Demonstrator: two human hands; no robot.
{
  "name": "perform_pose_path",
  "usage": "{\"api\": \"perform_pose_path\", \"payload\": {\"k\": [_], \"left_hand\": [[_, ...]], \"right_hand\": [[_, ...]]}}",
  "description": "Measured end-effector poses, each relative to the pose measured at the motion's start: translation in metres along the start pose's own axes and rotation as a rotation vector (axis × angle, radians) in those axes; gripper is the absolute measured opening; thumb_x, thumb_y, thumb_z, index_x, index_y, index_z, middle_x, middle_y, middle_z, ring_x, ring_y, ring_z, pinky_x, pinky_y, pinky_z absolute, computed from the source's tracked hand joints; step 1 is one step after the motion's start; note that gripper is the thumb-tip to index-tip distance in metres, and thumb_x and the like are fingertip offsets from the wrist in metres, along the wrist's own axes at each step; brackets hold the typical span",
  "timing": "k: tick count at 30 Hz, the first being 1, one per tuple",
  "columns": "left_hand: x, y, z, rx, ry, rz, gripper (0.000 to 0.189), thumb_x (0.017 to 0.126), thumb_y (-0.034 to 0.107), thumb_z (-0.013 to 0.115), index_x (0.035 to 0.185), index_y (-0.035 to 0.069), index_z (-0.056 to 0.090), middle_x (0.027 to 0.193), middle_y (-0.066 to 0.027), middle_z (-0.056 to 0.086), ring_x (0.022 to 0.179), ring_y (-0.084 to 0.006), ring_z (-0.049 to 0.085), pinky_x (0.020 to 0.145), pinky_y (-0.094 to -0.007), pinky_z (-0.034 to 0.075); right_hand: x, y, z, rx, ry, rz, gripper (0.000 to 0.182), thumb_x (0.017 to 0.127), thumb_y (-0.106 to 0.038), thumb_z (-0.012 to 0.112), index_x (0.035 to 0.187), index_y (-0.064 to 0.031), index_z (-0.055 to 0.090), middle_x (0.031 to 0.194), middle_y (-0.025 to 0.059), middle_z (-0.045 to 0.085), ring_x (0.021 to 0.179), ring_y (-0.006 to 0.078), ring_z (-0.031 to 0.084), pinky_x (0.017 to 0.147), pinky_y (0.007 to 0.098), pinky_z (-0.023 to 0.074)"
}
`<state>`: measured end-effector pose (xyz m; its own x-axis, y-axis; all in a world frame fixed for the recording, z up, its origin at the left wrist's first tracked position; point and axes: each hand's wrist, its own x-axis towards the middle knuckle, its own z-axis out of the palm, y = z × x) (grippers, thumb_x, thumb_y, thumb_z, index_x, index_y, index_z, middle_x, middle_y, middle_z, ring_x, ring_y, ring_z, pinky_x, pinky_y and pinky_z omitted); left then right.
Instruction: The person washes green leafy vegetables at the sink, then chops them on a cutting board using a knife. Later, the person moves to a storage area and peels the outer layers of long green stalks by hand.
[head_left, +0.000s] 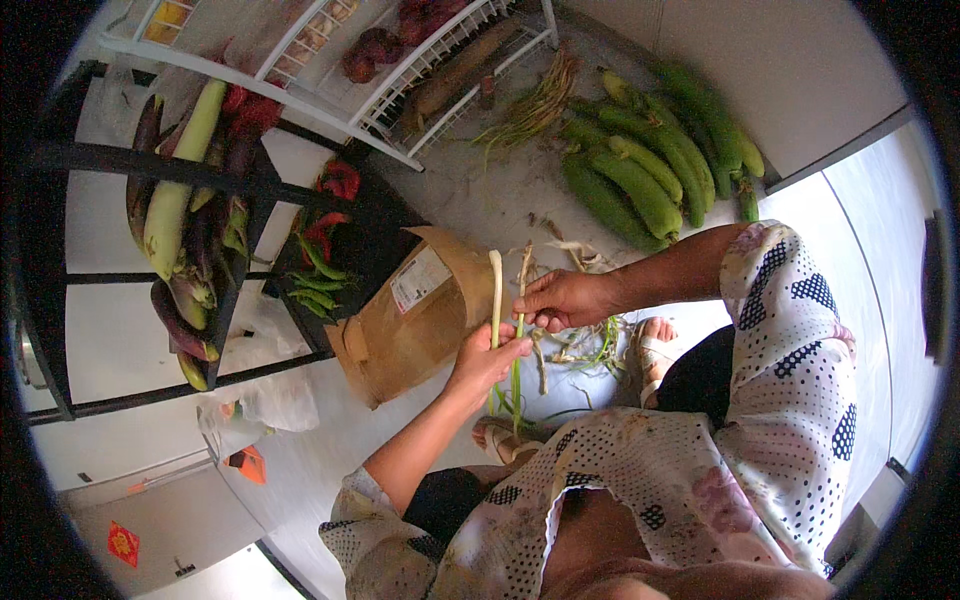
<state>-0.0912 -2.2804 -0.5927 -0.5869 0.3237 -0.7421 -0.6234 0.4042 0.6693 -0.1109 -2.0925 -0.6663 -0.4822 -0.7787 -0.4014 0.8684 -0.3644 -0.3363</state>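
Note:
My left hand (486, 361) is closed around a pale, clean green-onion stalk (496, 289) that stands up past the fingers. Its fingertips also pinch the green part of a second green-onion stalk (524, 262), whose upper end looks brownish and unpeeled. Fingers of my right hand (559, 300) grip this second stalk just above the left fingertips. Green leaves (516, 394) hang below my left hand towards a sandalled foot. Beside and beyond my right hand, dry skins and green scraps (611, 345) lie loose on the floor, partly hidden by the hand and forearm.
An open brown cardboard box (409, 330) with a label stands left of my hands. Farther off, several green gourds (637, 172) and a bunch of thin stalks (536, 109) lie on the floor. A black shelf (172, 161) holds eggplants (169, 217) and peppers (319, 277); a white wire rack (262, 79) stands behind.

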Motion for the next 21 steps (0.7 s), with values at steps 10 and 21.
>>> {"api": "perform_pose_path", "payload": {"k": [10, 21], "left_hand": [[0.002, -0.002, -0.001, -0.095, -0.023, -0.004, 0.014, 0.083, 0.017, 0.057, 0.083, 0.005, 0.052, 0.070, -0.0048, 0.059, 0.044, -0.0017, 0.033, 0.037, -0.0166, 0.023], [0.003, 0.002, 0.002, -0.106, 0.003, 0.014, 0.015, 0.080, 0.016, 0.060, 0.084, 0.005, 0.050, 0.068, -0.0059, 0.058, 0.044, -0.0030, 0.037, 0.038, -0.0165, 0.024]], "right_hand": [[0.000, 0.006, -0.007, -0.347, -0.041, -0.165, 0.024, 0.087, -0.023, 0.052, 0.086, -0.0009, 0.060, 0.071, 0.0015, 0.058, 0.058, 0.0072, 0.053, 0.052, 0.0190, 0.0449], [-0.010, -0.006, -0.002, -0.192, 0.036, -0.078, 0.026, 0.088, -0.029, 0.051, 0.081, -0.0046, 0.057, 0.069, -0.0002, 0.055, 0.054, 0.0071, 0.048, 0.046, 0.0194, 0.0379]]}}
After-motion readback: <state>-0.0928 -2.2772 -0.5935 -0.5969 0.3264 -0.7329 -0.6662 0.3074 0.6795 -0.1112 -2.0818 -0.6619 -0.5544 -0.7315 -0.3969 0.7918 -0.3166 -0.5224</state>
